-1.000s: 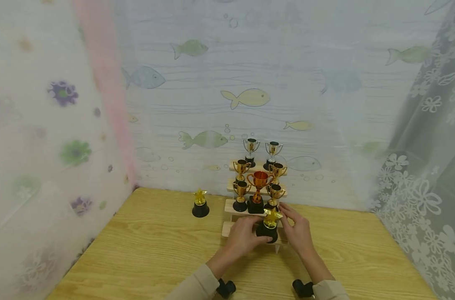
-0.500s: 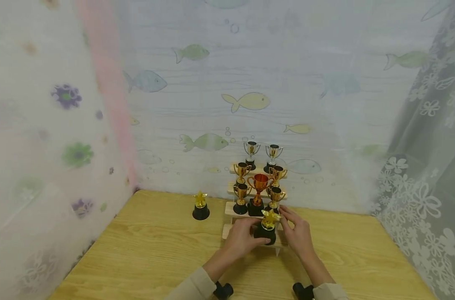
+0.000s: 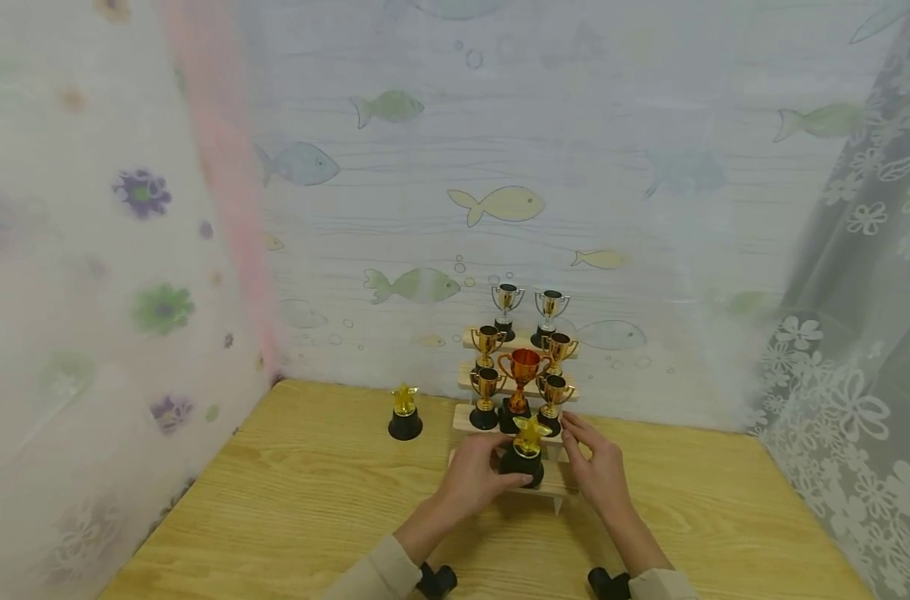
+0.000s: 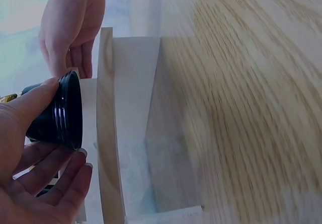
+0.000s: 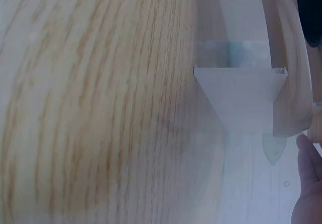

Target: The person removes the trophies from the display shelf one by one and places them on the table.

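Observation:
My left hand (image 3: 470, 477) grips the black base of a gold star trophy (image 3: 530, 440), thumb and fingers on its sides. It is at the lowest tier of a stepped wooden display stand (image 3: 558, 477). In the left wrist view the trophy's base (image 4: 70, 110) is tilted beside the tier's edge (image 4: 106, 133); contact between them is unclear. At the stand's right side my right hand (image 3: 601, 473) has its fingers near the tier ends and a small gold cup trophy (image 3: 554, 396). In the right wrist view only part of that hand (image 5: 309, 196) shows, fingertips at the stand's edge.
Several cup trophies fill the upper tiers, among them a larger orange-red cup (image 3: 522, 367) and silver ones (image 3: 506, 304) on top. Another star trophy (image 3: 405, 417) stands left of the stand on the wooden table (image 3: 312, 483). Fish-print curtain (image 3: 425, 217) hangs behind.
The held star trophy has shifted a little to the left along the lowest tier, with my left hand. My right hand stays beside the stand. The view has tilted slightly.

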`<state>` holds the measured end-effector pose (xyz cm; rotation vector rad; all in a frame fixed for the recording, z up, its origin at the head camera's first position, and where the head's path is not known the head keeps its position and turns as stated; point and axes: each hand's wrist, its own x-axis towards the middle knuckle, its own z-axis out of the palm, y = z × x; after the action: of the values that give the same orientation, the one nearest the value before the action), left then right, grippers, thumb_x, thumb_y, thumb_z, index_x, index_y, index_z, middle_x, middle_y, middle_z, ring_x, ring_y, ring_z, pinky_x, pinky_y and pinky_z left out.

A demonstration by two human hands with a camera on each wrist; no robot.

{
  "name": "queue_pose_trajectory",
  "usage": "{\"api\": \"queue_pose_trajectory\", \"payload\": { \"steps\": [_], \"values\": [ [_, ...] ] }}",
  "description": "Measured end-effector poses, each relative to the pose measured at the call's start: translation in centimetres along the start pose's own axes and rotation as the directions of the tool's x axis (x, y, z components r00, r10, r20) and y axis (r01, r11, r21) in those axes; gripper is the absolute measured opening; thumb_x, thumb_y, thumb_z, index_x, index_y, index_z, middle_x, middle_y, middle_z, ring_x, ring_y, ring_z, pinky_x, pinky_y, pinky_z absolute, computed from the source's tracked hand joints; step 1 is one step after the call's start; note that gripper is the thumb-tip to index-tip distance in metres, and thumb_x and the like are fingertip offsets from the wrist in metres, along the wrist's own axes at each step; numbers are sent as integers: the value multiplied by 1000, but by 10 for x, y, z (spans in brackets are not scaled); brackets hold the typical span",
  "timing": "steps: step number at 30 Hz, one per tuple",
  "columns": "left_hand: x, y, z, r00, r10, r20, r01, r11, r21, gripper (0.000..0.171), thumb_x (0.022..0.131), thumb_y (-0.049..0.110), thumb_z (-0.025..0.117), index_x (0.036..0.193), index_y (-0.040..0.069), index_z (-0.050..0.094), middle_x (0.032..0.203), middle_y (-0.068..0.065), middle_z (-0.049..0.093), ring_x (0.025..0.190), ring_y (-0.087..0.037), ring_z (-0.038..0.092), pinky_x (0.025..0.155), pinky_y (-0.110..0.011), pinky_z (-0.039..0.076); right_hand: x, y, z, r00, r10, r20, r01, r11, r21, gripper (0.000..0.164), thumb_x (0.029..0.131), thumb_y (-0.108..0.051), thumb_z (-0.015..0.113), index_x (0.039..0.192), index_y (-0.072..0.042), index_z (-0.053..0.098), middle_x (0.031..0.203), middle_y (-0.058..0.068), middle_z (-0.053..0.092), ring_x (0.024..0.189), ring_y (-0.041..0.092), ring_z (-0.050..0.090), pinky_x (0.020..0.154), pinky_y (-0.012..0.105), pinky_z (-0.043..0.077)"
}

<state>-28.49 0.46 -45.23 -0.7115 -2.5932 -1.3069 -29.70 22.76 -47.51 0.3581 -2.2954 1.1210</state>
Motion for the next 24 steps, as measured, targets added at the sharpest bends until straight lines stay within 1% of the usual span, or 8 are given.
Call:
{"api": "queue_pose_trajectory", "payload": {
  "steps": [7, 13, 19, 24],
  "values": [
    [-1, -3, -4, 1000, -9, 8, 9, 1000, 11, 53, 82, 34, 88, 125, 9, 72, 110, 1, 73, 82, -2, 59, 71, -21, 51, -1, 1, 0, 1000, 3, -2, -3, 1000, 3, 29, 104, -9, 60, 126, 6, 69, 137, 19, 64, 128, 42, 58, 101, 61, 46],
    [-2, -4, -9, 1000, -6, 9, 6, 1000, -17, 49, 82, 32, 89, 122, 8, 73, 110, -1, 73, 82, -3, 59, 70, -21, 51, 0, 2, 0, 1000, -9, -11, 9, 1000, -2, 28, 104, -9, 60, 126, 6, 69, 137, 17, 64, 126, 41, 59, 100, 60, 47],
    [-6, -7, -14, 1000, -15, -8, 15, 1000, -7, 52, 81, 33, 89, 123, 6, 72, 111, -5, 73, 81, -4, 59, 69, -22, 51, -1, 3, 1, 1000, -14, -14, 14, 1000, 1, 28, 103, -8, 61, 125, 6, 70, 136, 20, 64, 126, 41, 59, 100, 60, 47],
    [-9, -8, -19, 1000, -24, -16, 24, 1000, -2, 57, 81, 31, 89, 128, 4, 70, 116, -7, 72, 84, -7, 60, 70, -23, 51, -1, 3, 1, 1000, -12, -15, 12, 1000, 1, 28, 104, -9, 60, 125, 6, 70, 135, 20, 64, 126, 41, 60, 101, 60, 46]
  ]
}}
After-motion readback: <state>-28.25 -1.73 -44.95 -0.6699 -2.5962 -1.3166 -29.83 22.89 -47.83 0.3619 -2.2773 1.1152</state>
